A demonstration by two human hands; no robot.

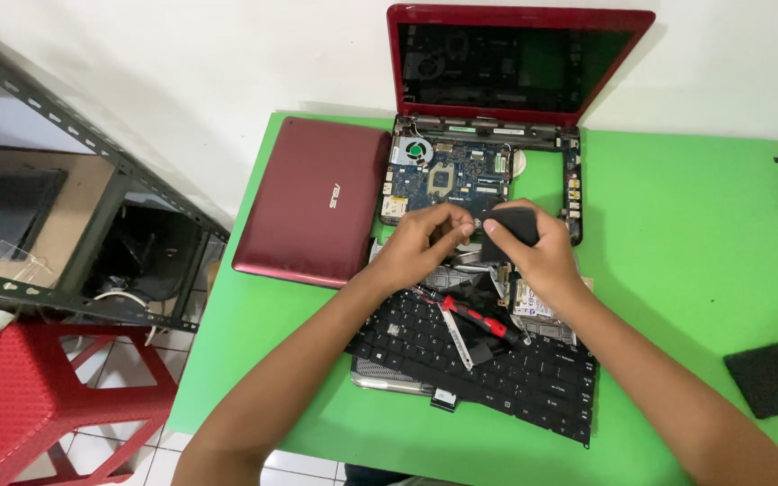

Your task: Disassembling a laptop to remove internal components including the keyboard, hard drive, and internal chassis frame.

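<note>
Both hands are over the gutted red laptop (483,175). The right hand (538,252) is closed around a small black pad (511,227), and the left hand (420,243) pinches something tiny at the pad's 9 o'clock, too small to make out. A loose keyboard (479,360) sits at 6 o'clock with a red-handled screwdriver (479,318) on top, and a red cover (317,200) at 9.

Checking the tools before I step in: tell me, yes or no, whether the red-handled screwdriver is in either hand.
No, the red-handled screwdriver lies on the black keyboard, below both hands, while the right hand holds a black pad.
</note>
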